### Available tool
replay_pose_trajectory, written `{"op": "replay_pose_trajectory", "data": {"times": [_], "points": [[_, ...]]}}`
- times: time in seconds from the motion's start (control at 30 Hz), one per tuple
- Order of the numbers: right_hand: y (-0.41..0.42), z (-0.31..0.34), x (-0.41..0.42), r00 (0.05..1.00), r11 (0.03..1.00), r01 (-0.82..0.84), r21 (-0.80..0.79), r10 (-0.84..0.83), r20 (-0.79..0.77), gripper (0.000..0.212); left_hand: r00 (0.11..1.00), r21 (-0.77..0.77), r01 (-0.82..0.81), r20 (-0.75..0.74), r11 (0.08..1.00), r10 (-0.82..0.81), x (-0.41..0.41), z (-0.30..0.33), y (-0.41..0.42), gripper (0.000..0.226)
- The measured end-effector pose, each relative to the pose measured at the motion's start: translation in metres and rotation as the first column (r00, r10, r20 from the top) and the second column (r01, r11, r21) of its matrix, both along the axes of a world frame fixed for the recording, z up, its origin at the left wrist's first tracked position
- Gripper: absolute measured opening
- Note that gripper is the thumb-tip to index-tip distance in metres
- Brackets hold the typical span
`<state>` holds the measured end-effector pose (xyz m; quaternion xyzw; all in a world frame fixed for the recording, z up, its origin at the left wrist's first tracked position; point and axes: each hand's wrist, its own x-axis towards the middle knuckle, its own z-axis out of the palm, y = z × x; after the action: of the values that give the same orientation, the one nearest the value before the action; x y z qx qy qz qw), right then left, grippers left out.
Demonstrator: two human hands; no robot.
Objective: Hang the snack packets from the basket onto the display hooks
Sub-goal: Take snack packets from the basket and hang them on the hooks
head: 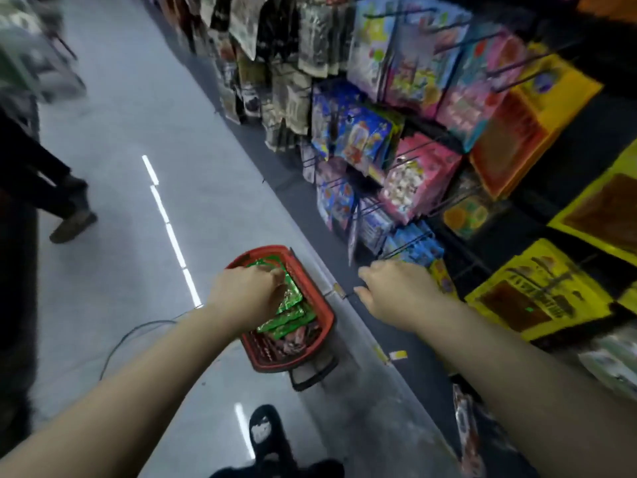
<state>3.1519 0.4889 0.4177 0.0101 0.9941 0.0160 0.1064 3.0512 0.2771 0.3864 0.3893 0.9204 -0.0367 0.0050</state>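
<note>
Green packets [287, 307] are gripped in the red basket [324, 313] by the left hand [246, 293], none yet hung; the right hand [396, 293], at three o'clock, is loosely open

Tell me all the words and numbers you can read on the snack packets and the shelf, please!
None can be read; the picture is blurred.
Green packets in the red basket: print too blurred.
Yellow packets on the display hooks: dark lettering shows, but unreadable.
Pink packets and blue packets: pictures only, any words too blurred.
Small yellow tag on the shelf edge: too small to read.
</note>
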Motion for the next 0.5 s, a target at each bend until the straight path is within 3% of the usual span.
{"op": "replay_pose_trajectory", "data": {"times": [0.3, 0.5], "points": [[-0.046, -0.129, -0.117, 0.921, 0.974, 0.189, -0.125, -0.131, 0.366, 0.030, 0.934, -0.152, -0.148, 0.303, 0.977, 0.188, -0.104, -0.118, -0.065, 0.030], [-0.036, -0.213, -0.183, 0.847, 0.982, 0.146, -0.119, -0.062, 0.528, 0.028, 0.807, -0.262, -0.290, 0.449, 0.920, 0.383, -0.146, -0.216, -0.055, 0.030]]}}
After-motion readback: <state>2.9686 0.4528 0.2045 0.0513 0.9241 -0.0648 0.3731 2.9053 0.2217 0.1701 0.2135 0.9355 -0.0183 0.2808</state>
